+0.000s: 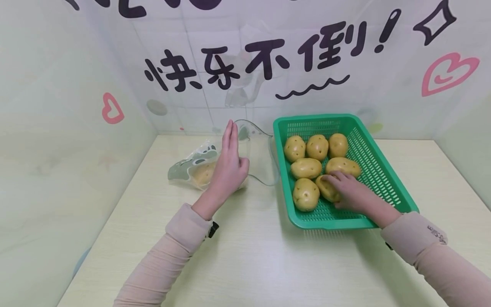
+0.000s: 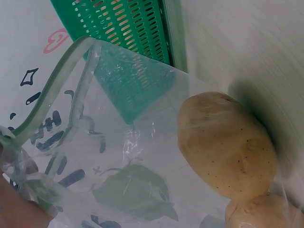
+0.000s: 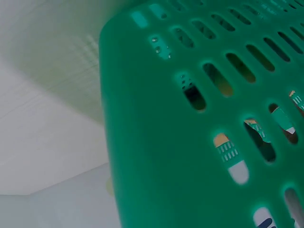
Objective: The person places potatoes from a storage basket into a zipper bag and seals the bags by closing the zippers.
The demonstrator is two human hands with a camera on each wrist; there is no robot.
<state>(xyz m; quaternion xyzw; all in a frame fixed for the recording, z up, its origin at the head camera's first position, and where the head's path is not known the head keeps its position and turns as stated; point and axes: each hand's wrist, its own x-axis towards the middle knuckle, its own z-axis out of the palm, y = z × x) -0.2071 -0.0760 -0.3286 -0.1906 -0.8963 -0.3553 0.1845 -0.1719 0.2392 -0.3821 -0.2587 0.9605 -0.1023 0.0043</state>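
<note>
My left hand [image 1: 230,164] pinches the mouth of a clear zip bag [image 1: 180,171] with printed leaves, its opening facing the basket. Inside the bag lie a large potato [image 2: 228,145] and a second potato [image 2: 266,211], low near the table, as the left wrist view shows. My right hand [image 1: 354,194] reaches over the near rim of a green plastic basket [image 1: 326,224] and grips a potato [image 1: 326,189], its fingers over the top. The basket's slotted wall fills the right wrist view and hides that hand there.
Several other potatoes [image 1: 306,168] lie in the basket, mostly toward its left and far side. The pale wooden table [image 1: 249,256] meets a printed backdrop [image 1: 249,98] behind and side walls at left and right.
</note>
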